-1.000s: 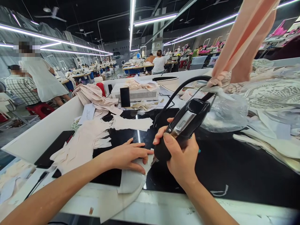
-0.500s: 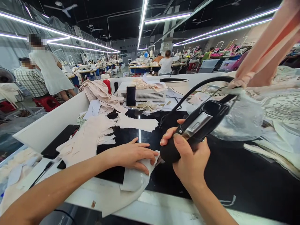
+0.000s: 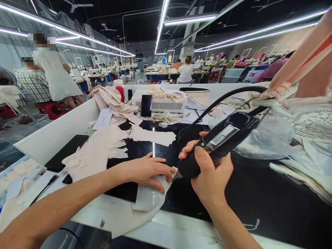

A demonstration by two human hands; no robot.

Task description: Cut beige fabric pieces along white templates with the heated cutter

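Observation:
My right hand is wrapped round a black corded hand tool with a silver lever along its upper side. The tool's rounded front end points down and left, close to the edge of the fabric; its working tip is hard to make out. My left hand lies palm down with spread fingers, pressing a pale fabric piece onto the glossy black tabletop. That fabric hangs over the white front edge.
A tied pink cloth strip hangs beside the tool's cable. Cut fabric pieces lie at left, near a black phone. Behind stand another phone and a white vented box. A plastic bag lies at right.
The view has shifted slightly. Both hands, the tool and the fabric keep nearly the same positions; the tool has tilted very slightly at most.

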